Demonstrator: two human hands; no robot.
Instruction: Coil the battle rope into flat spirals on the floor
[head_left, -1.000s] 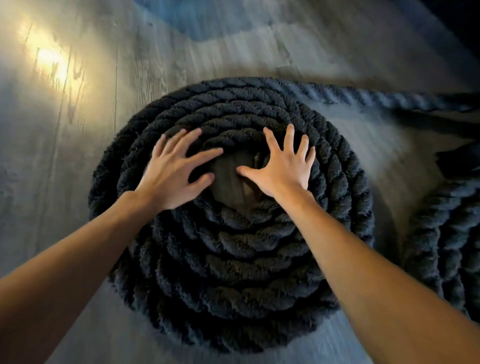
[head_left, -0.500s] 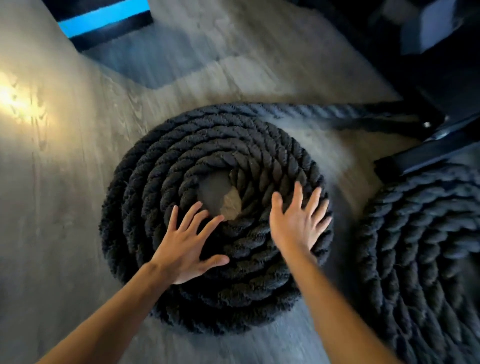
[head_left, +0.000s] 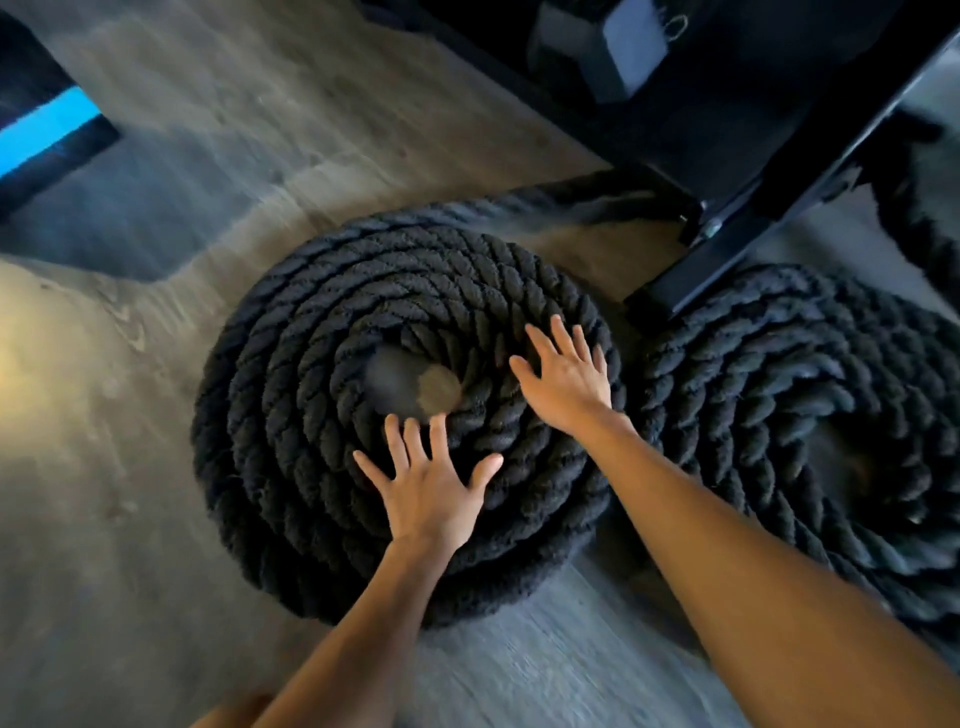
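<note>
Presently both hands lie flat on the battle rope, which sits wound as a spiral on the floor at the centre of the view. The left hand presses the turns at the spiral's 6 o'clock. Its fingers are straight and spread, with the tips near the edge of the bare centre hole. The right hand presses at 3 o'clock, its fingers likewise straight and fanned. Neither hand grips anything.

Step assessed: seating and turning the coil. Recommended practice:
- Keep the palms flat, spreading the load over several turns so no turn rides up over its neighbour.
- Rotate the whole disc rather than drag one strand.
- Lay the incoming rope tight against the outer turn.

Orientation: the spiral lies face-up, flat to the floor, so it has no long axis of its own. The free tail leaves the rim at about 12 o'clock and runs toward 2 o'clock, to the foot of a black frame. That run is the only long axis, and its far end is hidden. A second spiral lies just beside, at 3 o'clock; whether the rims touch cannot be told.
</note>
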